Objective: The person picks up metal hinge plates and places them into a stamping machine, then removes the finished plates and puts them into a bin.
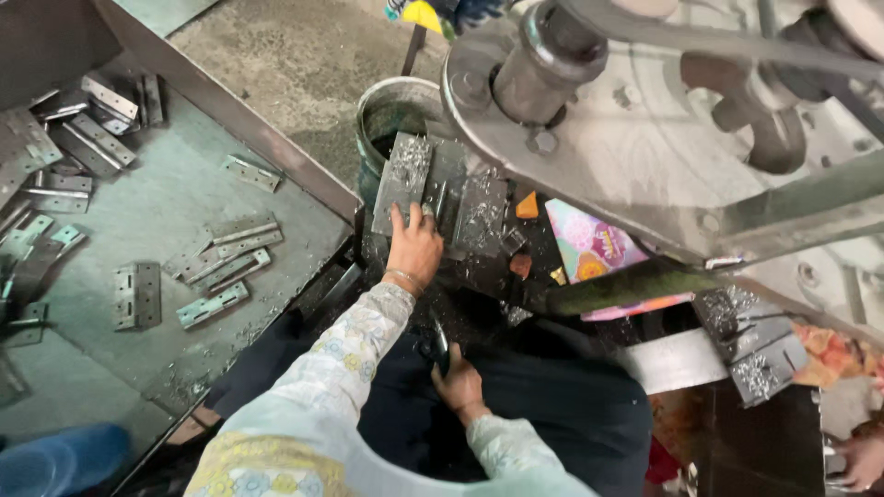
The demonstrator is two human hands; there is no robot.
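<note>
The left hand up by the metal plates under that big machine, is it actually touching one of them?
Touching. In the head view, the left hand has its fingertips laid on the lower edge of a grey metal plate.

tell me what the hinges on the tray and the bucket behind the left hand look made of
Hinges: likely sheet steel, dull grey with a pale plated sheen, flat punched leaves.
Bucket: probably metal, though painted plastic is possible; worn green coat, thin pale rim.
Left hand rests on a swarf-covered metal plate.

Metal hinges [226,241] on grey tray [157,198]
</note>
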